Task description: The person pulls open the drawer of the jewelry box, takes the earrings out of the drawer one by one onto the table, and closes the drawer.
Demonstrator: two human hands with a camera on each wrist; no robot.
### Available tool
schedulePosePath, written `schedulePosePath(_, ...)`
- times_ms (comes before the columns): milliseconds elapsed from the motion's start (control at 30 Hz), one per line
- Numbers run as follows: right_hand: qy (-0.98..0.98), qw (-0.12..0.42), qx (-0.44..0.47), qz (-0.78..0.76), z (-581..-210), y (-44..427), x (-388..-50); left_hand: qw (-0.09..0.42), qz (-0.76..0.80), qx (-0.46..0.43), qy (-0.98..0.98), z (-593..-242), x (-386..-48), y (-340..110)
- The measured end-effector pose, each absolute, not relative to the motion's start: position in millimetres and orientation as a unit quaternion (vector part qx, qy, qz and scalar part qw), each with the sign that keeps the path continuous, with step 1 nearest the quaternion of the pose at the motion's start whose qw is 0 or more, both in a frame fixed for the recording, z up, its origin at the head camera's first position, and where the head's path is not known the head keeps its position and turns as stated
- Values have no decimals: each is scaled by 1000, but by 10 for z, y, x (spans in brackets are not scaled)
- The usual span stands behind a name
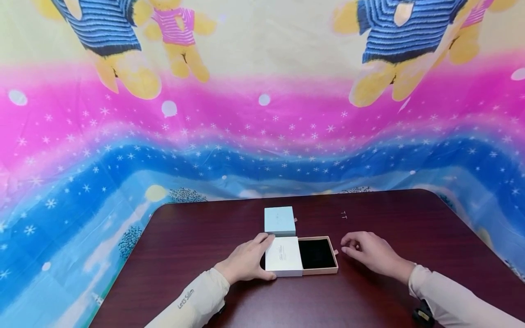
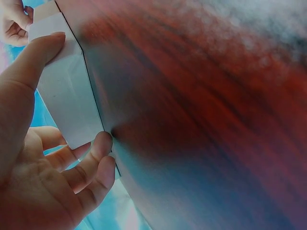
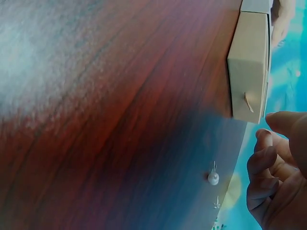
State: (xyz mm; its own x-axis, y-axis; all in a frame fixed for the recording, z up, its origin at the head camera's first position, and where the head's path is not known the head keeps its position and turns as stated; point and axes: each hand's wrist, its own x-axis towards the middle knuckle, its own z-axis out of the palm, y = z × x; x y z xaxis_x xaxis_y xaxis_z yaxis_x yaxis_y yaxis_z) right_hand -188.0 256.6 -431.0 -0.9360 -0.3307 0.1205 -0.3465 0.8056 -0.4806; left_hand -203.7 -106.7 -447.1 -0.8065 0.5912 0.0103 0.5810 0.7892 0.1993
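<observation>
A white drawer-style jewelry box lies on the table. Its tray, with a black lining, is slid out of the sleeve to the right. My left hand grips the sleeve's left end, thumb on the near side and fingers round the far side. Just past the tray's ribbon tab, my right hand hovers with fingers loosely curled, apart from the box. I see nothing pinched in it. A pearl earring and a small metallic piece appear in the right wrist view.
Directly behind the white box stands a light blue box with a ribbon tab on its right. Small T-shaped pieces lie on the dark wooden table, back right of the tray. A printed curtain hangs behind the table.
</observation>
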Motion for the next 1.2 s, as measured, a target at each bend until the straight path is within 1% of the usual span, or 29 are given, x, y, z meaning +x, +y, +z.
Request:
schedulePosePath(700, -951, 19, 190, 242, -4396, 2459, -1883, 21, 95, 311, 945, -4474, -2025, -1063)
schedulePosePath(1200, -950, 5, 194, 245, -4416, 2423, -1889, 17, 91, 309, 947, -4488, -2037, -1063)
